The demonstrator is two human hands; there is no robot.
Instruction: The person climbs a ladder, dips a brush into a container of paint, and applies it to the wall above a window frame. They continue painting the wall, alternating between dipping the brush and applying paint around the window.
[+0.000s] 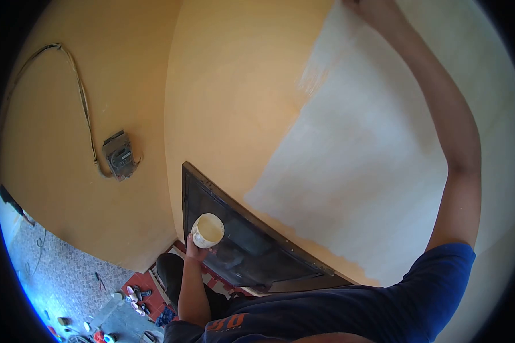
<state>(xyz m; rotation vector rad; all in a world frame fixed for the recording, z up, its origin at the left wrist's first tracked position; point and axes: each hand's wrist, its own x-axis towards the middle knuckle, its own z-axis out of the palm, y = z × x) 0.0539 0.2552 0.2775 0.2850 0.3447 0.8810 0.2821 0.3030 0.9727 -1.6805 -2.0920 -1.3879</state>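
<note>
Blue shirt (pixel 349 314), orange lettering (pixel 229 323); left hand (pixel 193 250) grips cup (pixel 208 230).

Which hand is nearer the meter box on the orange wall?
Left. The left hand, holding a small cup, sits below-right of the meter box; the right hand is far off, raised at the pale patch's top.

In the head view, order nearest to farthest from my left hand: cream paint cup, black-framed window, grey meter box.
1. Cream round paint cup: held in the left hand.
2. Black-framed window: just right of it.
3. Grey meter box: far upper left.
</note>
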